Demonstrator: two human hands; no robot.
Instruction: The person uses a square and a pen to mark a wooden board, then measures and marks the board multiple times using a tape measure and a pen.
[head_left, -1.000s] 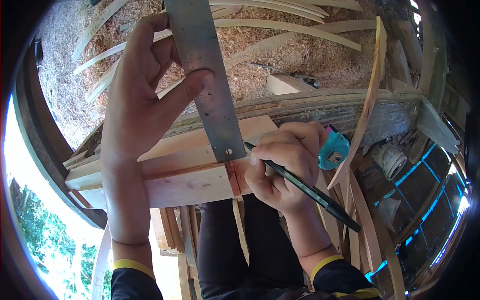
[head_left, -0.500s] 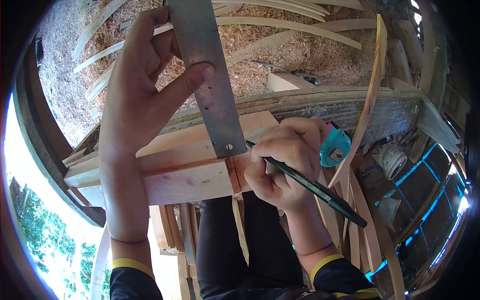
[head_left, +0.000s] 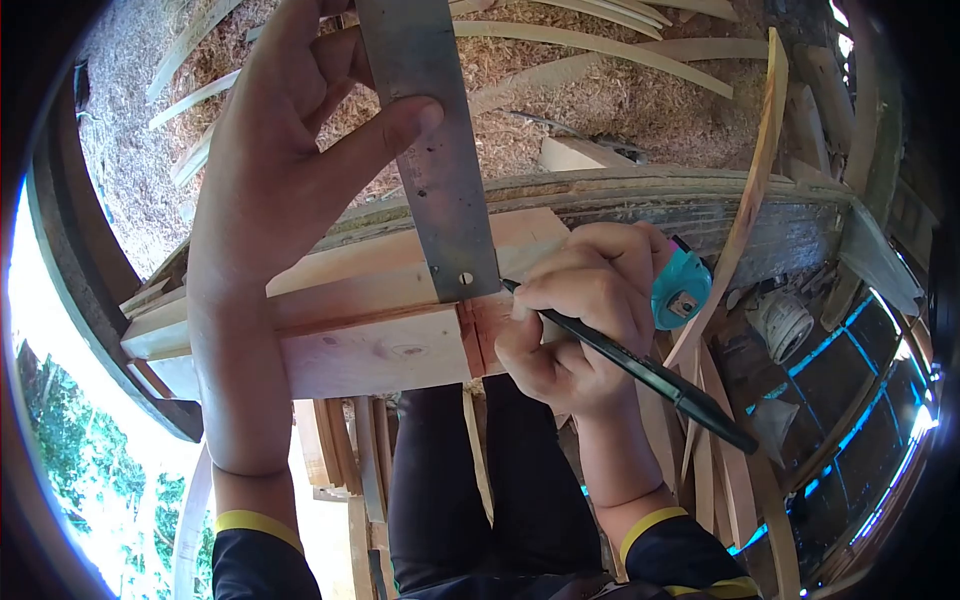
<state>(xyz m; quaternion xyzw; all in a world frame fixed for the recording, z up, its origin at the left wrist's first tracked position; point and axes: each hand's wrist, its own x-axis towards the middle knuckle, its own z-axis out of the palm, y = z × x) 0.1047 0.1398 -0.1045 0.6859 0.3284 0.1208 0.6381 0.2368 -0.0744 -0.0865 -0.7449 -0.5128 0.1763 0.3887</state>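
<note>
My left hand [head_left: 290,160] grips a flat metal ruler [head_left: 445,190], thumb on its near face and fingers behind it. The ruler's lower end, with a small hole, lies across a pale wooden piece [head_left: 370,352] in front of me. In my right hand [head_left: 590,310] is a dark pen [head_left: 650,378], its tip at the ruler's lower right edge on the wood. Reddish cut lines show in the wood just below the ruler's end. A teal tape measure [head_left: 682,290] sits against the outer side of my right hand, partly hidden by it.
Behind the wood runs a weathered plank [head_left: 690,215]. Wood shavings [head_left: 520,90] and thin curved strips cover the ground beyond. A long upright strip [head_left: 745,200] stands at the right, near a whitish container [head_left: 782,325]. More strips lie below at the right.
The ruler, both hands and the pen appear slightly further right and the wood slightly higher in view. The grip on ruler and pen is the same.
</note>
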